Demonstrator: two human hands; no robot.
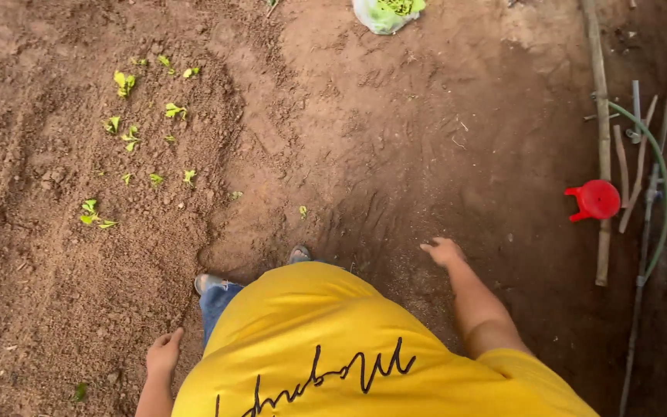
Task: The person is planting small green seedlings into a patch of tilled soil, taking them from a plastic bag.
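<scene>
We log left hand [164, 354] at 7 o'clock, loosely open, holding nothing, hanging over bare soil. Right hand [443, 251] at 3 o'clock, fingers loosely curled, empty. Small pale-green seedlings [129, 137], limp, scattered on raked soil bed [55, 255] at 10 o'clock. Red watering can [594, 200] farther right; seedling bag [386, 13] at 12 o'clock.

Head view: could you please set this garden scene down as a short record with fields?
ground: bare brown soil
plants: small green seedlings set in the soil, upper left
left hand: empty, hanging above the soil
right hand: empty, fingers loose
clothing: yellow shirt, blue jeans
right side: red plastic cup beside wooden sticks and a green hose
top edge: white bag of greens
</scene>
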